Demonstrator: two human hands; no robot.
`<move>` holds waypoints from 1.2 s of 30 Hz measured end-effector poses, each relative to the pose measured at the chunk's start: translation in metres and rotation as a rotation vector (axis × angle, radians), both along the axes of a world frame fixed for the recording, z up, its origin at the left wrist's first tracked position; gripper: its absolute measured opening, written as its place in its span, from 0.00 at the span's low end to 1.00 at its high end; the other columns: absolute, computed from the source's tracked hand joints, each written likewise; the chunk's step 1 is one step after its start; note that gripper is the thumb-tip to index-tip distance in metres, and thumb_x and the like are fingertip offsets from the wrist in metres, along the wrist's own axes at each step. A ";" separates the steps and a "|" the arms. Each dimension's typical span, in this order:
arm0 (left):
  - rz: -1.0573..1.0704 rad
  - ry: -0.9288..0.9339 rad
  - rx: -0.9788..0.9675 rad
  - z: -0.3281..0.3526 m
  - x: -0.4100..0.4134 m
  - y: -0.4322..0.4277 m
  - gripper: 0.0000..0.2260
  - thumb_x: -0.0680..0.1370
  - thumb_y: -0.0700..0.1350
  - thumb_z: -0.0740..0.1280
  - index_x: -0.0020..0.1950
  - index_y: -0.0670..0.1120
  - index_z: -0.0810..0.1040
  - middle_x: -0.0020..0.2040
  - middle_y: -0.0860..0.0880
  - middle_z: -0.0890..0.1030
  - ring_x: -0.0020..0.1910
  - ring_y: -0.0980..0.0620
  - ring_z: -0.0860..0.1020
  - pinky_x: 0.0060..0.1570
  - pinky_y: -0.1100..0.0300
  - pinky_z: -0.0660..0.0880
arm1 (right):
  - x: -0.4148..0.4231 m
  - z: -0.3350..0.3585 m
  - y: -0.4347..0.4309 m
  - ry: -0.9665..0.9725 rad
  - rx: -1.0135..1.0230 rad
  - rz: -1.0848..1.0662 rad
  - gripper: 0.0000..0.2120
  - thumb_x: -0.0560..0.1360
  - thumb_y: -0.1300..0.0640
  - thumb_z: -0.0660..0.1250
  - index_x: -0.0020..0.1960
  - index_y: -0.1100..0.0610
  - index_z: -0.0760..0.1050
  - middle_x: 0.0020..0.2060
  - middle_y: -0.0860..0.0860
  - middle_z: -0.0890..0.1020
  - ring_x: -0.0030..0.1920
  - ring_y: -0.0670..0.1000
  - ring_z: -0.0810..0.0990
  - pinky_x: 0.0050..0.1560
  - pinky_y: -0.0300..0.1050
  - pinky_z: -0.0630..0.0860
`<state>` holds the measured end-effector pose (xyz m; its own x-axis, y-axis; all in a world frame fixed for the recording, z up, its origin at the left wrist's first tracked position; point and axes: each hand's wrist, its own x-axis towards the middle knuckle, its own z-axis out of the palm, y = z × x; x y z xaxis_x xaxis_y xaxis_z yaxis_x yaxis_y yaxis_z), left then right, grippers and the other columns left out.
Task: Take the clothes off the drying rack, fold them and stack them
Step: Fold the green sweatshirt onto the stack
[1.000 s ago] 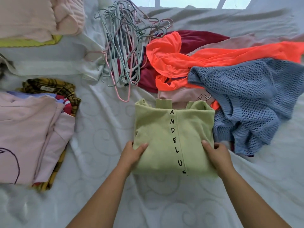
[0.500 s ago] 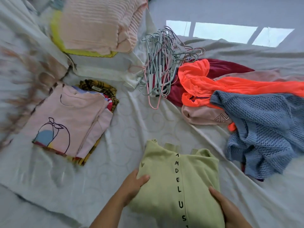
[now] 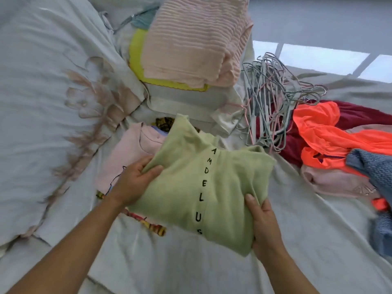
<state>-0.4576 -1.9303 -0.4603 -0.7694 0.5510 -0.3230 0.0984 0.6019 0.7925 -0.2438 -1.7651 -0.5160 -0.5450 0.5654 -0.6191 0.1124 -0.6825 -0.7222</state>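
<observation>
Head view. The surface is a bed covered by a white sheet with a faint swirl pattern (image 3: 191, 270), creased throughout. At left lies a white quilt with a pinkish-brown flower motif (image 3: 42, 98). Beyond the bed's far edge is a grey floor (image 3: 318, 22) with bright window-shaped patches of light.

The folded pale green top with black vertical lettering (image 3: 222, 183) is at centre, tilted, and overlaps the stack topped by a folded pale pink shirt with a line drawing (image 3: 131, 153); whether it touches the stack cannot be told. The left hand (image 3: 135, 181) pinches its left edge, thumb on top and fingers underneath. The right hand (image 3: 263, 225) grips the lower right corner, thumb pressed on top and the other fingers hidden below.

Far centre: a folded pink ribbed knit (image 3: 191, 39) on a yellow item (image 3: 135, 54). Right of it is a tangle of thin grey and pink wire hangers (image 3: 269, 107). At right lie unfolded clothes: a bright orange garment (image 3: 331, 132), a dark red garment (image 3: 360, 115), a blue open-knit sweater (image 3: 375, 166) and a pale pink garment (image 3: 335, 181).
</observation>
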 end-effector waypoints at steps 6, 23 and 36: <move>0.104 0.106 -0.127 -0.002 -0.123 -0.061 0.06 0.78 0.44 0.64 0.47 0.56 0.77 0.40 0.59 0.78 0.39 0.62 0.75 0.36 0.72 0.70 | -0.128 -0.014 -0.073 0.098 -0.073 0.032 0.16 0.77 0.54 0.63 0.64 0.47 0.70 0.57 0.46 0.79 0.56 0.49 0.79 0.55 0.50 0.78; 0.187 0.313 -0.440 -0.116 -0.185 -0.106 0.13 0.81 0.43 0.58 0.61 0.37 0.74 0.56 0.36 0.78 0.54 0.38 0.75 0.45 0.55 0.66 | -0.174 -0.075 -0.135 -0.133 0.032 0.079 0.25 0.74 0.43 0.63 0.69 0.44 0.63 0.64 0.45 0.74 0.62 0.49 0.74 0.65 0.55 0.71; -0.008 0.455 -0.657 -0.144 -0.121 -0.063 0.28 0.79 0.62 0.43 0.76 0.52 0.57 0.76 0.49 0.58 0.75 0.48 0.56 0.69 0.38 0.49 | -0.169 -0.087 -0.115 -0.070 -0.051 0.305 0.17 0.79 0.54 0.60 0.67 0.49 0.62 0.64 0.47 0.72 0.64 0.49 0.71 0.68 0.47 0.68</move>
